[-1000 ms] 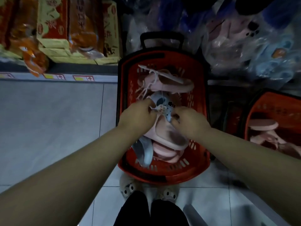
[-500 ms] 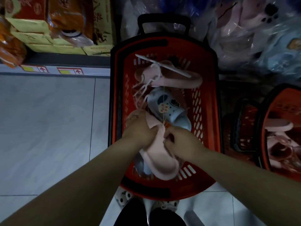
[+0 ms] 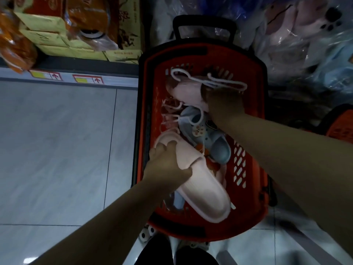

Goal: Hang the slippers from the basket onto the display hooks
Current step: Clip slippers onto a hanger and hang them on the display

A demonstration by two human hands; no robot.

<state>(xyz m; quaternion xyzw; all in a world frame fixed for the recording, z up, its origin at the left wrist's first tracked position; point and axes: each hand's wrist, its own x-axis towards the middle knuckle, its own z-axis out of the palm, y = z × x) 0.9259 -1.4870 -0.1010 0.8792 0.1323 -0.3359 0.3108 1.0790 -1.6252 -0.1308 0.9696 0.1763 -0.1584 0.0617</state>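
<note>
Right at six o'clock, your shoes (image 3: pixel 147 233) stand on the floor (image 3: pixel 57 150) just beside the near end of the basket (image 3: pixel 219 56). Your left hand (image 3: pixel 168 165) comes in from seven o'clock and grips the near slipper (image 3: pixel 202 192) by its strap, thumb over the top and fingers tucked in at the toe opening. That pink slipper lies in the near half of the basket, heel toward five o'clock.

Just beyond it, at the basket's middle, a blue slipper (image 3: pixel 206 134) with small charms lies against it. Your right hand (image 3: pixel 223 104) reaches in from four o'clock, crosses above the blue one and rests on the right part of the far slipper (image 3: pixel 183 90), also pink, at the twelve o'clock end. Its fingers are hidden, so you cannot tell whether it grasps anything. A white cord (image 3: pixel 191 79) loops over that slipper and past your fingertips.

Beyond the rim stands the black handle (image 3: pixel 204 22). Boxes (image 3: pixel 76 35) fill a shelf at ten o'clock, bags (image 3: pixel 305 25) of slippers are piled at one o'clock, and a second basket (image 3: pixel 340 129) sits at three.
</note>
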